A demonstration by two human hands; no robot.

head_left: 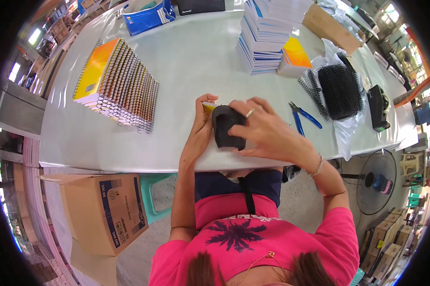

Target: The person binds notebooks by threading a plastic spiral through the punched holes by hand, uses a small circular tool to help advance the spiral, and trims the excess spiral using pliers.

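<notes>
Near the front edge of the table, my two hands meet around a dark, block-shaped object (pixel 229 127) with a hollowed face; its exact kind is unclear. My right hand (pixel 270 126), with a ring on one finger, curls over its top and right side. My left hand (pixel 201 131) is closed at its left side, fingers and thumb around a small yellow-covered piece (pixel 208 107), perhaps a booklet edge, largely hidden. To the right lie blue-handled pliers (pixel 304 119). Farther right, a bundle of black binding coils (pixel 339 90) rests on crumpled white wrapping.
A block of wire-bound, yellow-orange books (pixel 115 86) stands at the left. Tall stacks of unbound books (pixel 267 40) rise at the back right. A black tape dispenser (pixel 378 108) sits by the right edge. Below are a cardboard box (pixel 100 209), a green stool (pixel 153 198) and a fan (pixel 376 182).
</notes>
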